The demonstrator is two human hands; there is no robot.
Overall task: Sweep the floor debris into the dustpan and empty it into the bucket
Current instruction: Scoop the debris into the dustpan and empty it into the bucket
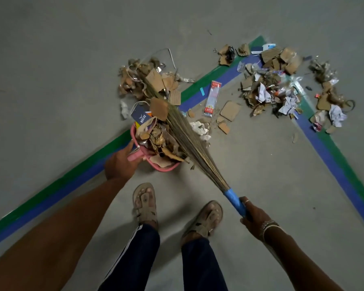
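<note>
**Q:** Report the state of both hands.

**A:** The left hand [119,162] grips the pink dustpan [166,168] by its handle, with the fingers curled round it. The right hand [253,217] is wrapped round the blue-taped end of the broom [183,133]. Bracelets [268,225] sit on the right wrist.

**Q:** Where is the dustpan?

**A:** It is low over the grey floor [72,80], near the left sandal [145,203] and ahead of it. It overlaps the green and blue tape line [51,194]. Whether it touches the floor cannot be told. It is heaped with debris [158,141]: cardboard scraps, dry leaves and crumpled paper. A dark blue tag [140,116] stands at its far edge.

**Q:** How does the broom lie?

**A:** It runs diagonally from the right hand, up and to the left. The bristles lie across the right side of the dustpan's load. Their tips reach into the nearer pile [139,78].

**Q:** What debris is on the floor?

**A:** There are two piles.
- **Nearer pile:** just beyond the dustpan, mostly brown cardboard and foil.
- **Farther pile [271,89]:** well apart to the right, spread where two tape lines meet. It is a mix of cardboard, white paper and plastic.

Between the piles lie a red and white packet [212,99] marked LARGE, a flat cardboard square [230,110] and small scraps.
</note>
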